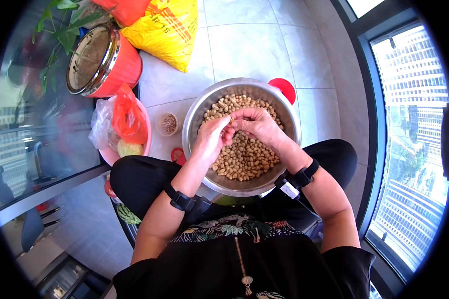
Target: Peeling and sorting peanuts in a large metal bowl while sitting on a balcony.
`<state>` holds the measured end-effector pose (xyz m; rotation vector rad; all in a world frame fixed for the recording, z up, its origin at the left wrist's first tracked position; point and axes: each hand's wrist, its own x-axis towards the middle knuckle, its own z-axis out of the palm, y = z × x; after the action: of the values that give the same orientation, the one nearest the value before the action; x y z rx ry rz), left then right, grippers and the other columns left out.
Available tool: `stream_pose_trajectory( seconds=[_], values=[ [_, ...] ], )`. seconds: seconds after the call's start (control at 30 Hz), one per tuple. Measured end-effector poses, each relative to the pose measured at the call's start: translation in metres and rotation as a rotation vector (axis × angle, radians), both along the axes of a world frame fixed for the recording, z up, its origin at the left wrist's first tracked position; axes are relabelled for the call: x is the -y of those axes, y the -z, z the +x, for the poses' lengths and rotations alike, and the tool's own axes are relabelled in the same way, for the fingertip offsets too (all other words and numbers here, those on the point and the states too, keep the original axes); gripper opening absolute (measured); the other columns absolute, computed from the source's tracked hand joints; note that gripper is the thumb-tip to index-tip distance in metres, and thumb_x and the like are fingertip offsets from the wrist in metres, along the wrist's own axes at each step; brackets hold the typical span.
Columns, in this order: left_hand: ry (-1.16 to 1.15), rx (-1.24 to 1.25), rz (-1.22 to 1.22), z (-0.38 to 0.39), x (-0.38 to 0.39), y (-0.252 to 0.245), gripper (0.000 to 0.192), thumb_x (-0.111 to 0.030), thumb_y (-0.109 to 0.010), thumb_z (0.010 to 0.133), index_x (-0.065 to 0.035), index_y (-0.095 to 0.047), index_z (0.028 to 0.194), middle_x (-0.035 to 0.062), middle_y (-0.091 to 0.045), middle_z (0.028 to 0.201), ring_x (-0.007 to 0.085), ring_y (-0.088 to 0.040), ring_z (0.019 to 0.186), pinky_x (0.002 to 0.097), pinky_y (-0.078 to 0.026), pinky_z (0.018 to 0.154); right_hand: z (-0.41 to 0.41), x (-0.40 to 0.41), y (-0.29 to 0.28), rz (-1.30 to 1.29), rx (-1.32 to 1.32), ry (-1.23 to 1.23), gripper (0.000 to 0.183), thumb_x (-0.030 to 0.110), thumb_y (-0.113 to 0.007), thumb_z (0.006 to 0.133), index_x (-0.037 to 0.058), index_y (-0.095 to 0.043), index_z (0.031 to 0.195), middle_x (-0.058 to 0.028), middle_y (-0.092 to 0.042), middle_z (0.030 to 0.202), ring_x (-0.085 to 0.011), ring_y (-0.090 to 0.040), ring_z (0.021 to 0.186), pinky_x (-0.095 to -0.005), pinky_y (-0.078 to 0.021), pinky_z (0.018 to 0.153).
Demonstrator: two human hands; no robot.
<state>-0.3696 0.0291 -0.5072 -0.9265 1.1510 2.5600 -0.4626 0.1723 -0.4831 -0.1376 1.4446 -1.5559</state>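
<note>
Over a wide stainless steel basin of unshelled peanuts, my two hands meet at the fingertips. My left hand and my right hand pinch a small peanut between them, mostly covered by the fingers. Left of the basin, on the floor, a clear plastic cup holds small reddish-brown kernels. The basin sits in front of me between my bent knees.
A pink basin with plastic bags stands at left. Behind it are a red pot with a metallic rim and a yellow bag. Red slippers show beside the basin. A window lines the right side.
</note>
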Motion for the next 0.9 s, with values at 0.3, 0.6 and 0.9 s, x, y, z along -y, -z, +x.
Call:
stream_pose_trajectory(
  seconds=[0.3,0.6,0.9],
  values=[
    [0.039,0.08,-0.04,-0.001,-0.005,-0.001,0.025,-0.03,-0.059,0.09,-0.005,-0.057,0.085,0.0012,-0.049,0.067,0.0095,-0.044,0.055,0.0232,-0.036,0.049,0.002,0.003,0.008,0.003,-0.312,0.013,0.008,0.006,-0.066,0.082,-0.0016,-0.064,0.085,-0.0057,-0.066,0.075,-0.0118,-0.06,0.072,-0.0264,-0.049,0.072],
    [-0.015,0.107,-0.011,-0.007,-0.007,0.005,0.027,-0.029,-0.061,0.088,-0.0036,-0.056,0.082,0.0015,-0.048,0.066,0.0095,-0.043,0.051,0.0219,-0.033,0.045,0.0,0.002,0.018,0.037,-0.274,0.05,0.012,0.01,-0.062,0.085,-0.002,-0.065,0.087,-0.003,-0.063,0.069,-0.0068,-0.054,0.06,-0.0209,-0.0432,0.054],
    [-0.093,0.054,0.266,-0.014,-0.009,0.001,0.03,-0.031,-0.058,0.091,-0.005,-0.053,0.077,0.0004,-0.047,0.064,0.0072,-0.04,0.049,0.0199,-0.031,0.042,-0.006,0.003,0.015,-0.006,0.032,0.178,0.012,0.011,-0.06,0.087,0.0004,-0.065,0.084,-0.0002,-0.058,0.064,-0.0044,-0.044,0.048,-0.0189,-0.0331,0.042]
  ],
)
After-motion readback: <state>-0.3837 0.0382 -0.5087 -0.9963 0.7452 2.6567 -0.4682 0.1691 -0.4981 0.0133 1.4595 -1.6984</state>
